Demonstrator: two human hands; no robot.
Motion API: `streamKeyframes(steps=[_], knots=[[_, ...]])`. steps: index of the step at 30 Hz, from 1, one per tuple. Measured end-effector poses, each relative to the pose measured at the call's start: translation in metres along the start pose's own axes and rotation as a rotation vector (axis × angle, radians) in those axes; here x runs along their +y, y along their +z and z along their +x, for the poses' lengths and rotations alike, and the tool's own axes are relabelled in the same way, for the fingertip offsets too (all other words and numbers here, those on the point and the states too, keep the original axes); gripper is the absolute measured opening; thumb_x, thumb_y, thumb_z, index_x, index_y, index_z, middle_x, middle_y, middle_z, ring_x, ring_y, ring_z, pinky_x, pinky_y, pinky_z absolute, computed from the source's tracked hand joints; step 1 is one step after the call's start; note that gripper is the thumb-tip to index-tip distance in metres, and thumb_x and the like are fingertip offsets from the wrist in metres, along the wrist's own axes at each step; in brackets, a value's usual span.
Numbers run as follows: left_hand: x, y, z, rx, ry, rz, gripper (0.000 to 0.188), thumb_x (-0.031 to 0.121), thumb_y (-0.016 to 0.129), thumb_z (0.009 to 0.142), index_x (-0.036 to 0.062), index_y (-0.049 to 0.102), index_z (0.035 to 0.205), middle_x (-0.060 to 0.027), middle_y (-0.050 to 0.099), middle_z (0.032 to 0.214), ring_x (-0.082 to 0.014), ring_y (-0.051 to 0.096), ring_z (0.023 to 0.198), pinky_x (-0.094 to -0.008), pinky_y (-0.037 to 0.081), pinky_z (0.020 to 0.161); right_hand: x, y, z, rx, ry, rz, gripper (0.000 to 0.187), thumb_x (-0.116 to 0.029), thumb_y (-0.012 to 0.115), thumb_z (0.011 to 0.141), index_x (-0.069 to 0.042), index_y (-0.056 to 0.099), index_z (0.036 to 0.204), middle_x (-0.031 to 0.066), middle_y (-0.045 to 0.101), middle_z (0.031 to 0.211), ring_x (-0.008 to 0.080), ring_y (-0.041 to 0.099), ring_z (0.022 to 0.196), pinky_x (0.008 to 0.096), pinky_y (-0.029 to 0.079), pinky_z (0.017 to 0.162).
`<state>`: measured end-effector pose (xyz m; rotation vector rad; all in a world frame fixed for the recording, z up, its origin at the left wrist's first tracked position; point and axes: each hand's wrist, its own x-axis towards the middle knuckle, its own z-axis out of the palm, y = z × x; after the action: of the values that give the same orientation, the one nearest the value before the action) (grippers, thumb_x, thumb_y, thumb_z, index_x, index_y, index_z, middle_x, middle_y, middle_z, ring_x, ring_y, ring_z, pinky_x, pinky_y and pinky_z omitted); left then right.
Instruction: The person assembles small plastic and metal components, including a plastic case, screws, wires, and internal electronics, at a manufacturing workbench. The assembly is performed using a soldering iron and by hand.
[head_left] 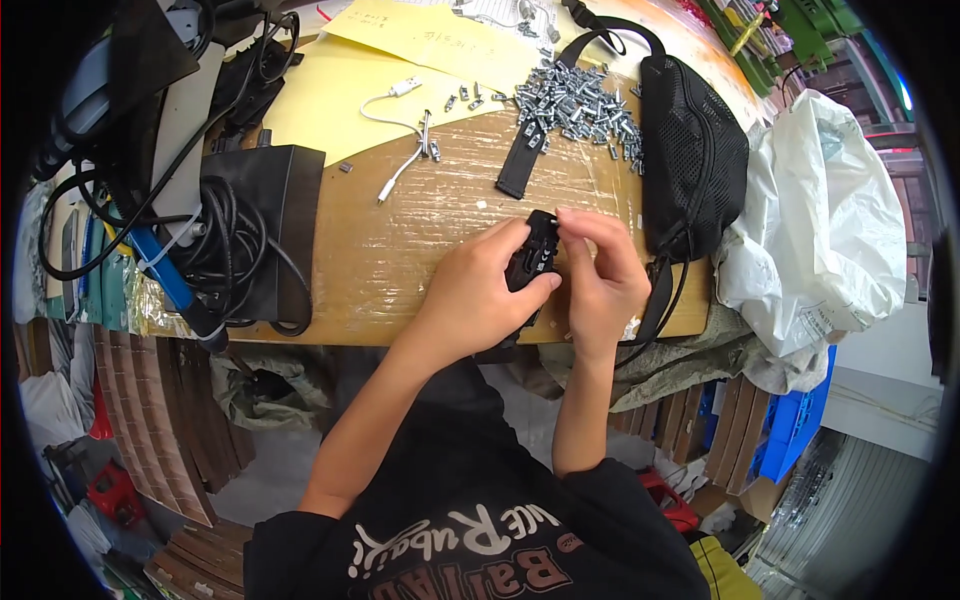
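Note:
Near the front edge of the table, my left hand point(481, 295) is closed around a black plastic part point(539, 250) with small white markings. My right hand point(604, 278) meets the part's upper end, thumb and forefinger pinched together; whatever they hold is too small to name. Beyond both hands lies a heap of small silvery metal pieces point(580, 103), several of them strayed to the left. A black strap end point(520, 165) sticks out toward me from under the heap.
A black mesh waist bag point(693, 150) borders the heap on the right, beside a white plastic bag point(815, 220). Left of the hands stands a black box point(290, 215) with coiled cables. A short white USB cable point(402, 125) rests partly on yellow paper sheets point(350, 90).

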<state>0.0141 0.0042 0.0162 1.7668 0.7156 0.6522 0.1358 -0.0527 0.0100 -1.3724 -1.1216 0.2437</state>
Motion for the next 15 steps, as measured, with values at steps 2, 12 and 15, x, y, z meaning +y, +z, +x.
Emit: streamKeyframes(steps=[2,12,15], knots=[[-0.002,0.0,0.0,-0.007,-0.024,-0.005,0.032,0.019,0.065,0.068,-0.0018,0.05,0.086,-0.0153,0.052,0.075,-0.0326,0.052,0.068,-0.0381,0.041,0.058,-0.007,-0.005,0.002,-0.082,-0.032,-0.181,0.018,0.011,0.056,0.072,0.002,0.061,0.087,0.0098,0.059,0.083,0.016,0.057,0.078,0.0241,0.046,0.069],[0.001,0.003,-0.003,-0.02,0.021,0.025,0.029,0.017,0.064,0.069,-0.0014,0.051,0.085,-0.0135,0.052,0.075,-0.0301,0.052,0.065,-0.0367,0.042,0.057,-0.007,-0.013,0.012,-0.024,0.03,-0.206,0.017,0.006,0.057,0.075,0.001,0.06,0.092,0.0089,0.061,0.084,0.0158,0.058,0.077,0.0257,0.046,0.07],[0.0,0.003,-0.003,0.006,0.108,0.038,0.029,0.017,0.065,0.068,-0.0019,0.05,0.085,-0.0141,0.052,0.075,-0.0314,0.052,0.066,-0.0378,0.042,0.057,-0.016,-0.006,0.008,0.036,0.366,0.305,0.015,0.006,0.058,0.076,0.004,0.059,0.091,0.0115,0.062,0.089,0.0163,0.059,0.083,0.0263,0.046,0.073]])
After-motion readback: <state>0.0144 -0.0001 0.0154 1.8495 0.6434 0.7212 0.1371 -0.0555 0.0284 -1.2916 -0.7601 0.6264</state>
